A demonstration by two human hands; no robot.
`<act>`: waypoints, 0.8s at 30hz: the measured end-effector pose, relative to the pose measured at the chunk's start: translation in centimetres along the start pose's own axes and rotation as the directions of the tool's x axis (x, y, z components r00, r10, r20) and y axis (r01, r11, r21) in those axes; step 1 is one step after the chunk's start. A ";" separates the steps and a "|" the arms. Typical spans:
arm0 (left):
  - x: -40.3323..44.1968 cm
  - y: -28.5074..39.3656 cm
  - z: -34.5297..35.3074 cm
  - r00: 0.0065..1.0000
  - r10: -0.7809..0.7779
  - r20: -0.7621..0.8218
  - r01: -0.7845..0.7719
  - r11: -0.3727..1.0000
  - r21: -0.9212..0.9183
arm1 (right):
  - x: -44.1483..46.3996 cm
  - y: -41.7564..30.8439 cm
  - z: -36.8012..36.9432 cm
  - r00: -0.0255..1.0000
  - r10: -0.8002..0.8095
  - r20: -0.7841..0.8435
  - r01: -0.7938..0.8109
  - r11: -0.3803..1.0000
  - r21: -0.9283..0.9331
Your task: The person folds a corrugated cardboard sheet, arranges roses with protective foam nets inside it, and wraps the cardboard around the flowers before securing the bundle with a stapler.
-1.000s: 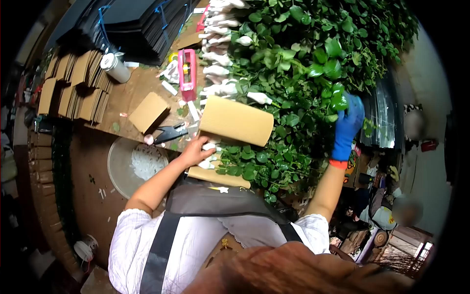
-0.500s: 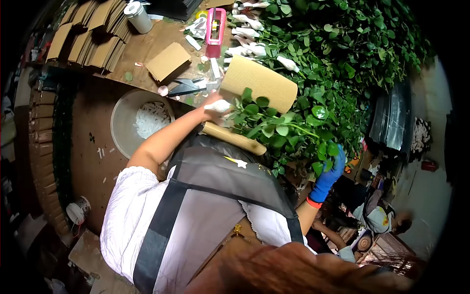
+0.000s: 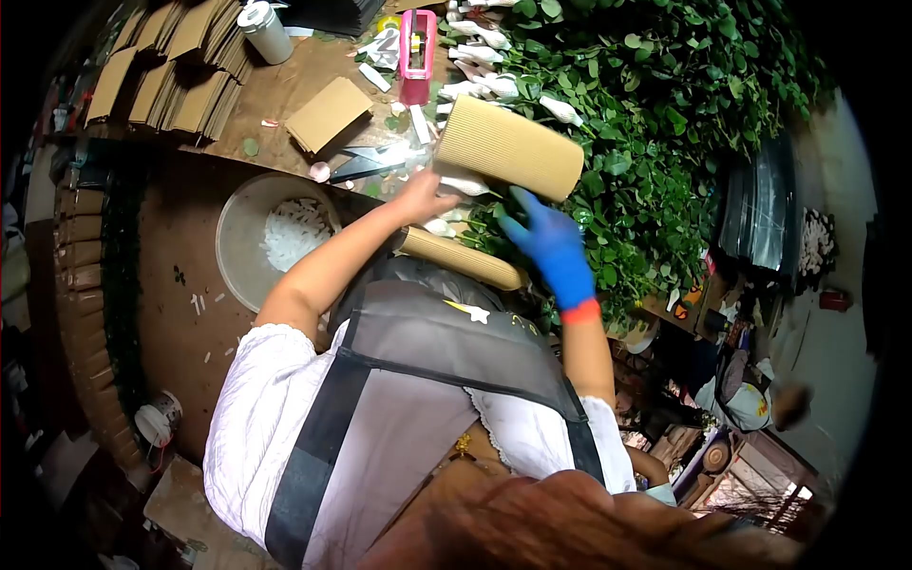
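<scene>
Bare and partly open, my left hand (image 3: 422,198) is at the white-netted flower heads (image 3: 463,183) between two pieces of corrugated cardboard; whether it grips one is unclear. My right hand (image 3: 543,228), in a blue glove with an orange cuff, has its fingers apart over the leafy stems, just right of those heads. A curved sheet of tan corrugated cardboard (image 3: 511,147) lies above both hands. Closer to my apron is a rolled cardboard edge (image 3: 461,258). More netted flower heads (image 3: 480,57) line the left side of the green foliage (image 3: 655,123).
Left on the table (image 3: 275,90) are a pink tape dispenser (image 3: 416,57), scissors (image 3: 366,161), a small cardboard stack (image 3: 330,116), a white cup (image 3: 266,33) and larger cardboard stacks (image 3: 180,71). Below stands a bin of white scraps (image 3: 290,233). Another person (image 3: 746,394) is at lower right.
My gloved hand first drew a leafy stem down toward me, then moved left off its lower end to the flower-head side. The netted flower at my left hand now lies between the cardboard pieces.
</scene>
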State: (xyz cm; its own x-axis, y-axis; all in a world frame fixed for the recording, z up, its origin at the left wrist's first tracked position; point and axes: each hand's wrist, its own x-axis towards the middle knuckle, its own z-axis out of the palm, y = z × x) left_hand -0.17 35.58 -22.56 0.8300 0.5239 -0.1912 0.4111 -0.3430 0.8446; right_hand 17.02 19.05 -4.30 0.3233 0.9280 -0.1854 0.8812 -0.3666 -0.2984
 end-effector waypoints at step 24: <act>-2.4 0.1 -3.9 0.779 -0.176 -0.601 -0.177 0.859 -0.480 | 7.2 2.2 10.1 0.969 0.206 0.137 -0.168 0.954 -0.248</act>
State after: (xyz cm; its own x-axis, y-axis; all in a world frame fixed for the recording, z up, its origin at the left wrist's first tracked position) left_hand -3.55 37.33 -20.04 0.3480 0.9375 0.0031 0.0254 -0.0127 0.9996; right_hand 17.80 24.27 -15.76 0.4472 0.8146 -0.3694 0.8722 -0.4887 -0.0218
